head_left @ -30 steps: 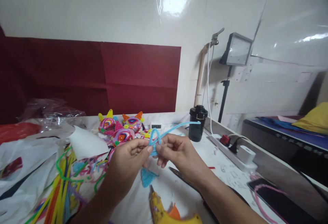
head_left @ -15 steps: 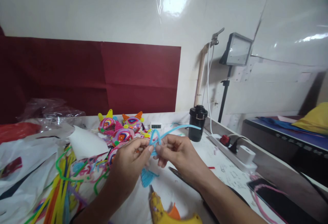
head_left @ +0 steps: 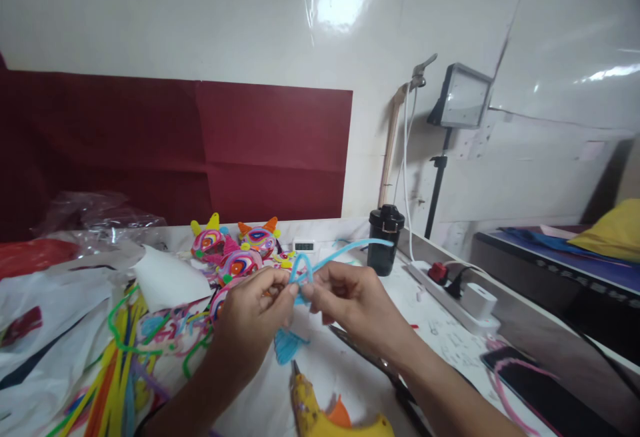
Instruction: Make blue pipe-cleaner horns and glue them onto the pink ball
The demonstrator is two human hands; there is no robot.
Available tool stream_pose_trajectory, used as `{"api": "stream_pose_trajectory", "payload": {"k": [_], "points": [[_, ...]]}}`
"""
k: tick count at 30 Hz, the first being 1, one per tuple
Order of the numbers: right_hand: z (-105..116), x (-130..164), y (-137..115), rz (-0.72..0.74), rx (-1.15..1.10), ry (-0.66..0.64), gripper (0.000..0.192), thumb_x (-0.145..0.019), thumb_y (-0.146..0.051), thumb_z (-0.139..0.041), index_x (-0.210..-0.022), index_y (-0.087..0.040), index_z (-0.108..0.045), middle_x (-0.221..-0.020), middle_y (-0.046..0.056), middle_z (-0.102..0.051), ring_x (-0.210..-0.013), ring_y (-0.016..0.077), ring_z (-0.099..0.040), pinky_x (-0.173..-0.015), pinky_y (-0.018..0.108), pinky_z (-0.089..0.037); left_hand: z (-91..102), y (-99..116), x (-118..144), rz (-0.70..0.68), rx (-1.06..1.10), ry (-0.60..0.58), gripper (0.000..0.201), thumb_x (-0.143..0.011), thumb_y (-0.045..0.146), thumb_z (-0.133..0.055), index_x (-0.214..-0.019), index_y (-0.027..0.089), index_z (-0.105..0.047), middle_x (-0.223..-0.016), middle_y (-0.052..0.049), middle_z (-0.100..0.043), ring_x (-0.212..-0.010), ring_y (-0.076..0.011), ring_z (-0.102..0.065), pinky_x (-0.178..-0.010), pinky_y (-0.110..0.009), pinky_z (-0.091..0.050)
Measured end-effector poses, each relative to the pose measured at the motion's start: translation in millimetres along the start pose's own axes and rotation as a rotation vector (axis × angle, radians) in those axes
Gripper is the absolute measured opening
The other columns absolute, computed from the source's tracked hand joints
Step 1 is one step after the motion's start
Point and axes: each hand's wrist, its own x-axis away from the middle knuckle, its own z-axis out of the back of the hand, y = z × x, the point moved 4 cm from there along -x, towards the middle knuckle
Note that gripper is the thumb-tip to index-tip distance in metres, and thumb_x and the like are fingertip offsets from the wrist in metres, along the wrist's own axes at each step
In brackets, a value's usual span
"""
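Observation:
Both hands meet above the white table (head_left: 325, 377). My left hand (head_left: 253, 320) and my right hand (head_left: 353, 303) pinch a light blue pipe cleaner (head_left: 340, 252) between their fingertips. It forms a small loop above the fingers, and its free end sticks out to the right. A folded light blue fan-like piece (head_left: 289, 345) lies on the table just under the hands. Coiled multicoloured pipe-cleaner figures (head_left: 240, 253) with yellow and orange horns stand behind the hands.
A yellow glue gun (head_left: 325, 417) lies at the near edge. Loose pipe cleaners (head_left: 117, 363) and plastic bags (head_left: 45, 303) fill the left. A black cup (head_left: 384, 240), a power strip (head_left: 463, 300), a lamp on a stand (head_left: 457, 97) and a dark phone (head_left: 540, 393) lie to the right.
The loop above my fingers has become rounder and slightly tighter. My right hand has shifted a little, and scissors blades show more below its wrist.

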Motion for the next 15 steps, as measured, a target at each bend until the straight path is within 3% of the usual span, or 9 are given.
{"api": "stream_pose_trajectory", "payload": {"k": [3, 6, 9, 12, 15], "points": [[14, 7, -18, 0.279, 0.343, 0.279, 0.023, -0.084, -0.027, -0.058, -0.064, -0.016, -0.058, -0.053, -0.002, -0.054, -0.047, 0.0096, -0.047, -0.047, 0.023, -0.037, 1.1, -1, 0, -0.009, 0.025, -0.007, 0.017, -0.079, 0.032, -0.05, -0.068, 0.02, -0.054, -0.05, 0.006, -0.049, -0.046, -0.0111, -0.051, -0.048, -0.021, -0.041], [17, 14, -34, 0.564, 0.67, 0.408, 0.01, -0.085, -0.02, -0.056, -0.084, -0.015, -0.064, -0.079, 0.006, -0.065, -0.076, 0.0193, -0.058, -0.069, 0.033, -0.044, 1.6, -1, 0, -0.007, 0.034, -0.009, 0.016, -0.079, 0.031, -0.05, -0.068, 0.02, -0.053, -0.051, 0.006, -0.049, -0.046, -0.0105, -0.051, -0.047, -0.02, -0.041], [13, 12, -36, 0.661, 0.797, 0.287, 0.018, -0.087, -0.016, -0.053, -0.101, -0.016, -0.064, -0.104, 0.01, -0.064, -0.106, 0.027, -0.051, -0.089, 0.044, -0.038, 1.4, -2, 1, -0.012, 0.031, -0.015, 0.016, -0.08, 0.031, -0.051, -0.069, 0.019, -0.054, -0.052, 0.006, -0.049, -0.046, -0.0102, -0.051, -0.047, -0.02, -0.04], [9, 9, -29, 0.603, 0.675, 0.153, 0.016, -0.09, -0.015, -0.049, -0.097, -0.016, -0.064, -0.092, 0.007, -0.065, -0.092, 0.0202, -0.056, -0.085, 0.037, -0.041, 1.5, -5, 1, -0.005, 0.044, -0.008, 0.016, -0.08, 0.032, -0.051, -0.071, 0.019, -0.056, -0.05, 0.006, -0.05, -0.046, -0.0107, -0.051, -0.045, -0.02, -0.039], [9, 7, -24, 0.523, 0.521, 0.117, 0.013, -0.089, -0.015, -0.051, -0.088, -0.014, -0.064, -0.082, 0.005, -0.062, -0.077, 0.0152, -0.057, -0.073, 0.029, -0.044, 1.6, -8, 0, 0.013, 0.061, 0.017, 0.015, -0.079, 0.033, -0.053, -0.073, 0.019, -0.058, -0.05, 0.006, -0.051, -0.046, -0.0114, -0.051, -0.045, -0.02, -0.04]]}}
